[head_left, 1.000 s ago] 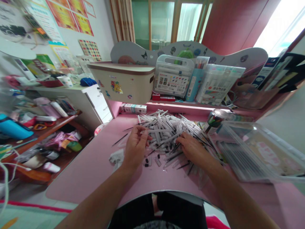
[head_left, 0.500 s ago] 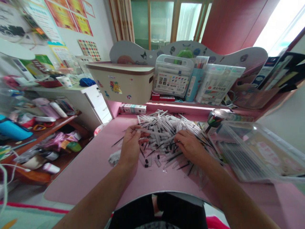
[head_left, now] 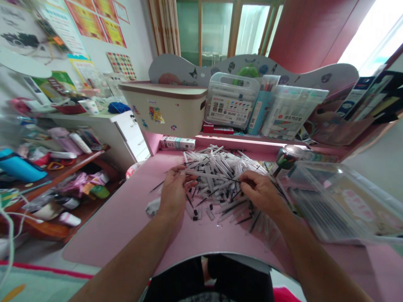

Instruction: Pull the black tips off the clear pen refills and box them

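My left hand point(head_left: 174, 188) is closed around one end of a translucent white pen barrel point(head_left: 204, 173), which points to the right above the pile. My right hand point(head_left: 262, 189) pinches a thin black pen refill point(head_left: 234, 180), its tip at the right end of the barrel; whether it sits inside I cannot tell. Beneath and behind both hands spreads a heap of loose clear pen parts point(head_left: 220, 161), with dark refills and small black caps among them. A crumpled clear plastic piece point(head_left: 153, 207) lies by my left wrist.
On the pink desk point(head_left: 119, 222), a clear plastic box point(head_left: 343, 201) holding rows of grey sticks stands at the right. Behind it is a metal can with pens point(head_left: 287, 158). A shelf at the back carries a cream bin point(head_left: 170, 109) and marker cases point(head_left: 231, 100).
My right hand has drawn back to the right from the heap, and a dark refill now shows between it and the barrel. My left hand keeps its hold. The view has shifted slightly.
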Demonstrator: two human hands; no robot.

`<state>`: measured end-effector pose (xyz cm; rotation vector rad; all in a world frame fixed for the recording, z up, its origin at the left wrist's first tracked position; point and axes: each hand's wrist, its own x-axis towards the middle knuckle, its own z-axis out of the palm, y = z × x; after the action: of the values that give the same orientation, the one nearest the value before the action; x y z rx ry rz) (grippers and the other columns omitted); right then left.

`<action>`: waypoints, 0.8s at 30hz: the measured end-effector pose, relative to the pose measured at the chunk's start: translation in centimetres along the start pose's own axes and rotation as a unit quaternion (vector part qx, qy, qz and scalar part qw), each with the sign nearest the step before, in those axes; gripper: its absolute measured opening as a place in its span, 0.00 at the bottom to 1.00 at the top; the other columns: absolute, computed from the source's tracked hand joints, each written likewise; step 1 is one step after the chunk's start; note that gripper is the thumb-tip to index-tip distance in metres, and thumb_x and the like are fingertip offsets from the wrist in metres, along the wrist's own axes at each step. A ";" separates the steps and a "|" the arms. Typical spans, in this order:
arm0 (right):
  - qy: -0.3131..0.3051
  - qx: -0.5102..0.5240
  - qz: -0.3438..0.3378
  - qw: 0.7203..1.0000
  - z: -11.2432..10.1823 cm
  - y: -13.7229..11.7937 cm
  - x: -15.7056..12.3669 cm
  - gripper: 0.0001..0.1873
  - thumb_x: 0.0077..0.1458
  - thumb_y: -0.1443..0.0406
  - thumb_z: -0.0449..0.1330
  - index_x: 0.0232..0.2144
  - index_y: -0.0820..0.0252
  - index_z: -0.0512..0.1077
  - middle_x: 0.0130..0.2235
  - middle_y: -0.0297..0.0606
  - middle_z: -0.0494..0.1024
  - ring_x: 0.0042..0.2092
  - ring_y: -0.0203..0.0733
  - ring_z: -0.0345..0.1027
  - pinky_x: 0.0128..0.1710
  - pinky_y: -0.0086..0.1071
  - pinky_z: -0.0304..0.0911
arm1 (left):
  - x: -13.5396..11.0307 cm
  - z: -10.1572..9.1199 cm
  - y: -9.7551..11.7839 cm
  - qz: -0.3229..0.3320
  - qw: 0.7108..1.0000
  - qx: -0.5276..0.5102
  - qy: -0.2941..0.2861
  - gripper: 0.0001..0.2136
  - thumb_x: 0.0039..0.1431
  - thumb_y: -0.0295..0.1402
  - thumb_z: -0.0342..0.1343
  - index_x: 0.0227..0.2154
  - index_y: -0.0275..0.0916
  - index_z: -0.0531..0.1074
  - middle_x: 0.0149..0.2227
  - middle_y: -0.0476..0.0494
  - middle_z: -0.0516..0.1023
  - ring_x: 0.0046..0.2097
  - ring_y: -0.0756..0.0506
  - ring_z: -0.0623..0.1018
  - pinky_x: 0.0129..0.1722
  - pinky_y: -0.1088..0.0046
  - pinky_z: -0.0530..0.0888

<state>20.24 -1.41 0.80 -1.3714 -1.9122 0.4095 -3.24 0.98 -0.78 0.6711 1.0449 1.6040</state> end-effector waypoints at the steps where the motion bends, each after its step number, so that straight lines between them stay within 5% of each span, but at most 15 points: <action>1: -0.006 -0.003 0.002 1.000 0.0 0.0 0.0 0.07 0.49 0.69 0.52 0.26 0.59 0.70 0.24 0.30 0.69 0.28 0.35 0.62 0.30 0.29 0.55 | 0.0 0.0 0.0 0.000 1.000 0.002 -0.003 0.07 0.55 0.27 0.55 0.37 0.38 0.66 0.30 0.50 0.77 0.29 0.52 0.78 0.29 0.78 0.76; 11: 0.015 -0.014 -0.021 1.000 -0.2 0.4 0.2 0.07 0.49 0.69 0.53 0.27 0.58 0.71 0.28 0.33 0.71 0.30 0.37 0.63 0.32 0.30 0.58 | -0.5 0.1 0.2 -0.017 0.992 0.094 -0.084 0.09 0.50 0.32 0.60 0.35 0.38 0.68 0.29 0.49 0.77 0.28 0.51 0.76 0.25 0.79 0.71; 16: -0.017 -0.078 -0.042 0.996 -0.8 0.2 0.2 0.06 0.46 0.70 0.53 0.23 0.58 0.68 0.29 0.34 0.69 0.32 0.38 0.62 0.34 0.32 0.55 | -0.8 0.0 0.0 -0.004 0.961 0.211 -0.179 0.07 0.47 0.31 0.62 0.30 0.37 0.72 0.23 0.53 0.71 0.25 0.53 0.70 0.24 0.80 0.67; 20: 0.050 -0.033 0.002 0.998 -0.7 0.1 0.0 0.05 0.47 0.69 0.53 0.29 0.58 0.67 0.27 0.32 0.66 0.28 0.36 0.58 0.30 0.31 0.53 | -1.1 0.1 -0.2 -0.018 0.935 0.257 -0.246 0.06 0.48 0.32 0.62 0.29 0.37 0.72 0.23 0.53 0.71 0.24 0.53 0.68 0.23 0.79 0.65; 24: 0.129 0.116 0.034 0.984 0.1 -0.7 -0.4 0.03 0.52 0.65 0.53 0.30 0.57 0.66 0.28 0.33 0.66 0.31 0.39 0.60 0.33 0.32 0.57 | -1.6 0.0 -0.4 -0.034 0.894 0.290 -0.339 0.06 0.50 0.32 0.61 0.31 0.37 0.74 0.25 0.51 0.74 0.26 0.51 0.72 0.26 0.77 0.67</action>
<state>19.79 -2.03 1.01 -1.2696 -1.5586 0.4489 -2.57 -0.52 -0.98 1.4530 0.9797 0.8481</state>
